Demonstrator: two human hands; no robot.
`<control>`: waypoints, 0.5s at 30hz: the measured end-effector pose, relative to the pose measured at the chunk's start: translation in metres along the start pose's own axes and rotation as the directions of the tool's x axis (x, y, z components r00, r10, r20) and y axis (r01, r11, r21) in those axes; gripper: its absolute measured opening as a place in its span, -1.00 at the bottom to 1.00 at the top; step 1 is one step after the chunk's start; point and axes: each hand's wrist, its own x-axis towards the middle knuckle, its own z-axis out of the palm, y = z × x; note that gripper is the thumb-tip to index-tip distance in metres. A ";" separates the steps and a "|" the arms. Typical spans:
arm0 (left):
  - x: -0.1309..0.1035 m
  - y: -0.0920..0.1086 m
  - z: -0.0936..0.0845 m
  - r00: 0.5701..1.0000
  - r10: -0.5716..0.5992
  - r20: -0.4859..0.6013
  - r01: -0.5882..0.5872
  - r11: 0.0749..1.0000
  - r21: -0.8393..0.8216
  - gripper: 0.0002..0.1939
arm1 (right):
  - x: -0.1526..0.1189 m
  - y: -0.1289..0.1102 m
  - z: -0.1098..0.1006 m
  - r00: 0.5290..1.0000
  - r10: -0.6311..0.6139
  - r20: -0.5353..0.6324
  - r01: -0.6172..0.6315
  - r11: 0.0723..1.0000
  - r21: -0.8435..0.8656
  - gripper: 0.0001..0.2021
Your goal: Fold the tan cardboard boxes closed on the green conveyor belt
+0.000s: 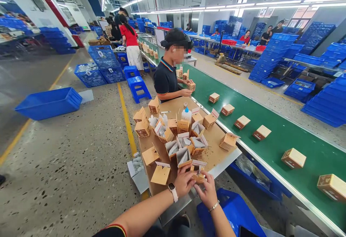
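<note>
My left hand (184,180) and my right hand (208,191) are both closed around a small tan cardboard box (199,178) at the near edge of the table. Its top flap stands up, and fingers partly cover its opening. Just beyond it is a cluster of open boxes with grey-white contents, among them one box (183,156) close to my left fingers. Two tan boxes with lids folded over, one of them a box (160,174), lie left of my hands. What the held box contains is not clear.
A brown-topped table (216,161) carries more boxes and a white bottle with a blue cap (186,113). Along its right runs a green conveyor belt (270,156) with several closed boxes. Across the table a co-worker (169,69) holds a box. A blue stool (232,211) stands below right.
</note>
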 end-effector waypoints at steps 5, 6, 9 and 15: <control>0.007 0.008 0.007 0.984 -0.143 -0.108 0.134 0.987 -0.091 -0.81 | 0.010 -0.003 0.015 0.923 0.272 -0.272 -0.234 0.959 0.162 -0.55; 0.006 0.006 0.013 0.966 -0.205 -0.158 0.179 0.970 -0.163 -0.76 | 0.009 -0.001 0.020 0.875 0.342 -0.343 -0.288 0.937 0.198 -0.53; 0.003 -0.001 0.029 0.876 -0.429 -0.221 0.311 0.852 -0.421 -0.57 | 0.001 0.007 0.030 0.756 0.522 -0.395 -0.411 0.848 0.335 -0.54; 0.020 -0.004 0.038 0.851 -0.502 0.156 0.462 0.572 -0.678 -0.59 | 0.002 0.019 0.034 0.709 0.665 -0.235 -0.514 0.715 0.474 -0.56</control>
